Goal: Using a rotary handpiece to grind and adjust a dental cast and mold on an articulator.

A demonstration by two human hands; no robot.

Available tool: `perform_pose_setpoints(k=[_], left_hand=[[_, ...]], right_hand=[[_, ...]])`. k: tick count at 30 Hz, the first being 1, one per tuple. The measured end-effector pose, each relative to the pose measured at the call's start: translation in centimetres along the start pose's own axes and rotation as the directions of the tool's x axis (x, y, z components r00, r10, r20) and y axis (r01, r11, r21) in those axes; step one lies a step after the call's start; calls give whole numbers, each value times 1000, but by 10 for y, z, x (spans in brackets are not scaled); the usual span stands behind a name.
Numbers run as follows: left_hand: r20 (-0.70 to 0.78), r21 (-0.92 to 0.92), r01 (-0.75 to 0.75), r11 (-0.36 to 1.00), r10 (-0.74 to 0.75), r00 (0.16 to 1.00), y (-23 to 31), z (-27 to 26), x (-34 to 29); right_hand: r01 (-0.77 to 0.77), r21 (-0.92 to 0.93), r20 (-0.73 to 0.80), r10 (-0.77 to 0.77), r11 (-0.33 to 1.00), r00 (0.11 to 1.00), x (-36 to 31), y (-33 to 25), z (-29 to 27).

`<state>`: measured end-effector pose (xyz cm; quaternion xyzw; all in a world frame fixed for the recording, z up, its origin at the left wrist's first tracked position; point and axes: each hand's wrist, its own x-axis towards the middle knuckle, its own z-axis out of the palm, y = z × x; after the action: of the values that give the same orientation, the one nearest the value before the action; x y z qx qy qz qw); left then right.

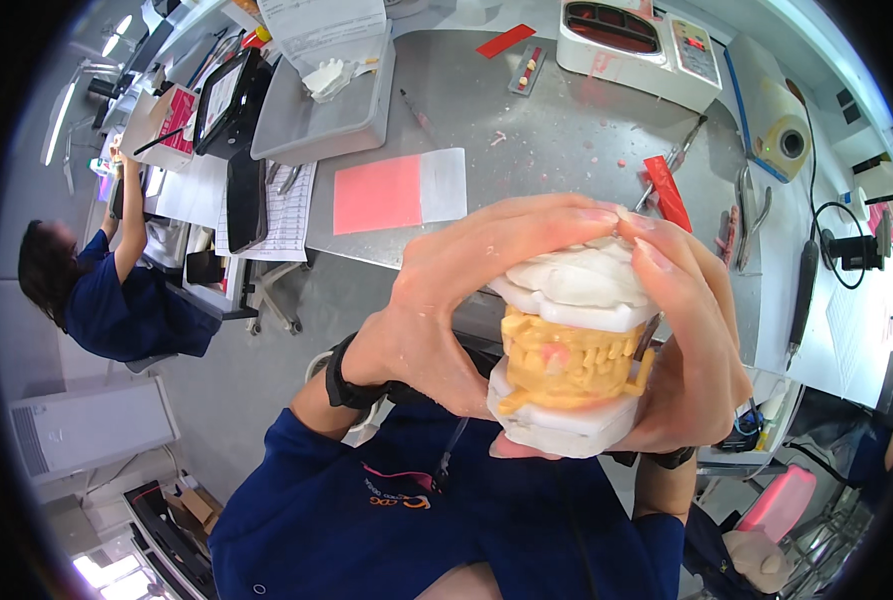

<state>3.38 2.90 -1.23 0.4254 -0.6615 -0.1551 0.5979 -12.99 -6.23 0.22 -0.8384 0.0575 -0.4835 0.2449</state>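
Note:
Between both hands, close in front of my chest, is a dental model (571, 360) with yellow upper and lower teeth casts closed together. White plaster bases cap it above and below, and a little pink shows on the yellow part. My left hand (431, 295) curves around its left side, fingers over the top plaster and thumb low beside the base. My right hand (701, 345) wraps the right side, its fingertips meeting the left ones on top. Part of the right side is hidden by that palm. Under the model a fingertip also touches the lower base.
On the metal bench lie a pink wax sheet (376, 195), red strips (666, 193) and pliers (746, 220). A grey plastic tub (326, 125) holds a white cast. Behind stands a white heating unit (641, 50). A co-worker (116, 280) sits at the left.

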Motion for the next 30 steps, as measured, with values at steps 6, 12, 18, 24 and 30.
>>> perform_pose_setpoints(k=[6, 12, 18, 24, 30], left_hand=[[17, -47, 113, 992, -112, 994, 18, 8, 12], [-4, 130, 86, 988, -86, 996, 29, 10, 30], [4, 364, 11, 931, -13, 1000, 21, 12, 29], [102, 396, -41, 917, 0, 995, 0, 3, 21], [178, 568, -137, 811, 41, 983, -50, -22, -3]], right_hand=[[-315, 725, -163, 596, 613, 786, -23, 1, 17], [-482, 720, -7, 700, 500, 715, -20, -2, 4], [-593, 728, 87, 812, 344, 578, -14, -5, -3], [-661, 704, 299, 735, 260, 608, -9, 9, -4], [-422, 543, 131, 422, 726, 897, -31, 51, 52]])
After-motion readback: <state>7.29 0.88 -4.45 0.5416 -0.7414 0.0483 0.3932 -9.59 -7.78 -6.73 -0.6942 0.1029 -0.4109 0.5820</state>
